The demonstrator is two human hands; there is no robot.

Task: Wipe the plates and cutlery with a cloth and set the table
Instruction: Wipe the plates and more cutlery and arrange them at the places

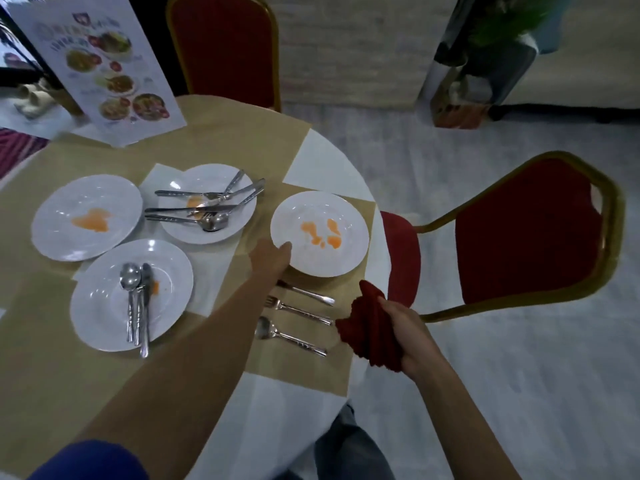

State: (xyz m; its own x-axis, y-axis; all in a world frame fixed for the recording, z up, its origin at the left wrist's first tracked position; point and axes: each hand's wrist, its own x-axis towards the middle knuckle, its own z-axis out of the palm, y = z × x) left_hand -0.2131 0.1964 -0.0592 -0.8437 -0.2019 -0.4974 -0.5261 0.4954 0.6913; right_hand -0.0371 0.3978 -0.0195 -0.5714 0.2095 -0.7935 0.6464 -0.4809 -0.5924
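Note:
My left hand [272,258] grips the near-left rim of a white plate [343,209] smeared with orange sauce, at the table's right side. My right hand [403,325] holds a bunched red cloth [370,327] just off the table's edge. A knife [306,292], a fork [298,310] and a spoon [287,337] lie side by side on the mat below that plate. Three more white plates sit to the left: one with only sauce [86,195], one piled with cutlery [180,181], and a near one [104,306] carrying a spoon and knife.
A tall menu card [100,67] stands at the table's far left. Red chairs with gold frames stand behind the table [225,46] and to the right [526,230]. A potted plant [485,64] stands on the floor at the back right. The round table [311,150] has beige mats.

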